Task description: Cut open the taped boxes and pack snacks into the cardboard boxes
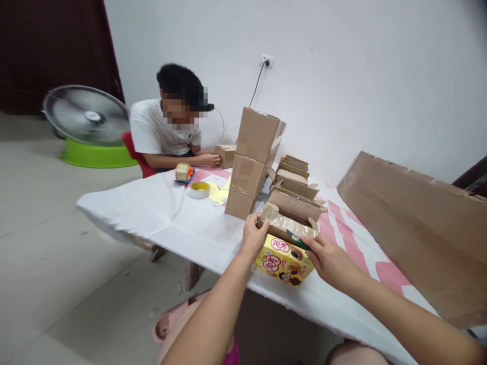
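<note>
My left hand (254,234) is closed on the left corner of an open cardboard box (283,230) whose near flap carries shiny clear tape. Between the fingers of my right hand (332,261) is a slim green object (300,243), laid along that flap; its kind is hard to make out. Right below, at the table's near edge, sits a yellow printed snack box (285,261). More open cardboard boxes (294,177) stand in a row behind, flaps up. Left of them rises a stack of closed cardboard boxes (247,165).
Across the cloth-covered table (160,203), a person (163,121) holds a small cardboard box (225,156). A tape dispenser (184,173) and a tape roll (200,190) lie at the left. A large cardboard sheet (418,228) leans at the right; a fan (89,116) stands behind.
</note>
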